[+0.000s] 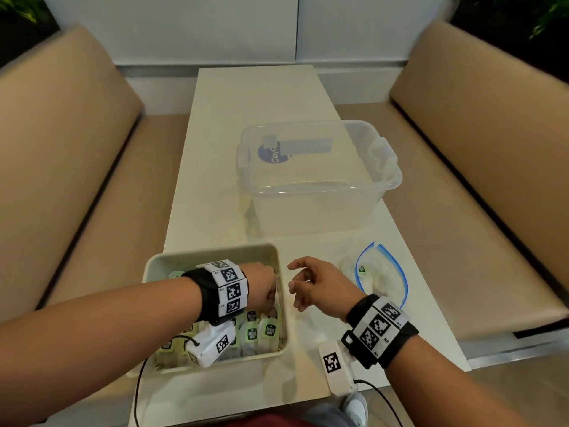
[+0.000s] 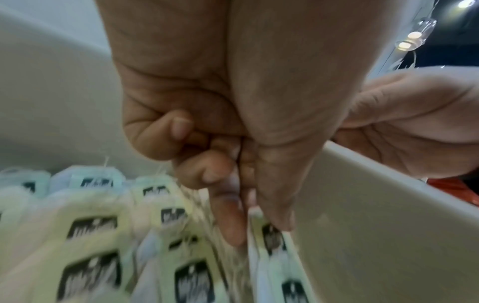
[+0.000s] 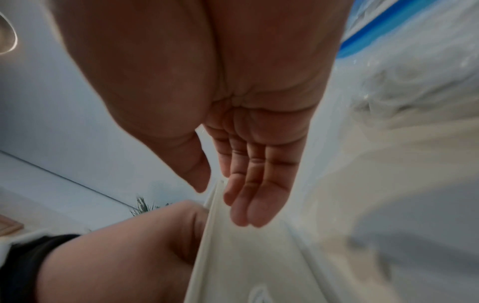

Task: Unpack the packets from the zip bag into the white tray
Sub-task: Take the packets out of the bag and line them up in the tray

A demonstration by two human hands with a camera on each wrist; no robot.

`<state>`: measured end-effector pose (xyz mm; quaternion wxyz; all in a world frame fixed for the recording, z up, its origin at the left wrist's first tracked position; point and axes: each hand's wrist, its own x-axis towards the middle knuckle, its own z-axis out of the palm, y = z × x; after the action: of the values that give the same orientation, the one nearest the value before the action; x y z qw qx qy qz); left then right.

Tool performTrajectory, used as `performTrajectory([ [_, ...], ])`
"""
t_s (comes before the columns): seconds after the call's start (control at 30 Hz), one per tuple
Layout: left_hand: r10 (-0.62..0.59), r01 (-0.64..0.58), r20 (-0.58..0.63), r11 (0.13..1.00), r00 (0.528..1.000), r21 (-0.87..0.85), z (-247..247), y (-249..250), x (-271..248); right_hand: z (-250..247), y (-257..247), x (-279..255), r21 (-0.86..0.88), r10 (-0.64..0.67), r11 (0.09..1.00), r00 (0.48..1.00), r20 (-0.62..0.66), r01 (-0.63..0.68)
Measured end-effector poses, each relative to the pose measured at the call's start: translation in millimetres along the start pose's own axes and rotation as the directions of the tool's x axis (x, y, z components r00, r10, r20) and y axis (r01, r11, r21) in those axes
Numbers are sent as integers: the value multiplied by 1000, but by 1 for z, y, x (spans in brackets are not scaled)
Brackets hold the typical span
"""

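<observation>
Packets with green labels stand in rows inside the white tray, filling its near half; in the left wrist view they appear as pale green and blue tags with dark logos, blurred. The left hand is down inside the tray at its right wall, fingers curled, thumb and forefinger pressed together on a packet that stands against that wall. The right hand hovers just outside the same wall, above the worktop, fingers straight and loosely together, holding nothing; in its own wrist view the fingertips hang just beside the tray's rim. The zip bag, clear with a blue seal, lies open on the worktop just right of the right hand, with some pale contents and a small green label showing at its mouth. Beyond the tray and the bag sits a clear plastic tub with handles, a blue label at its far left side. Tan cushioned benches run along both sides of the worktop. Both wrists carry black bands with square-patterned markers.
</observation>
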<state>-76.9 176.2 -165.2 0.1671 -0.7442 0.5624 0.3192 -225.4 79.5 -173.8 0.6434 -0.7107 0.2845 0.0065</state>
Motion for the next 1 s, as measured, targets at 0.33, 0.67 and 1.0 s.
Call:
performTrajectory([
  [0.33,-25,-8,-360,996,933,-90,-102,59,-14,-128,10,-12,-320,-100,947,956,-275,7],
  [0.67,-232,158,-246,946,941,-285,-57,142,99,-161,45,-1,-751,-98,660,987,-127,-31],
  [1.0,-437,137,-199,626,877,-768,-30,137,131,-166,80,10,-812,-101,580,995,6,64],
])
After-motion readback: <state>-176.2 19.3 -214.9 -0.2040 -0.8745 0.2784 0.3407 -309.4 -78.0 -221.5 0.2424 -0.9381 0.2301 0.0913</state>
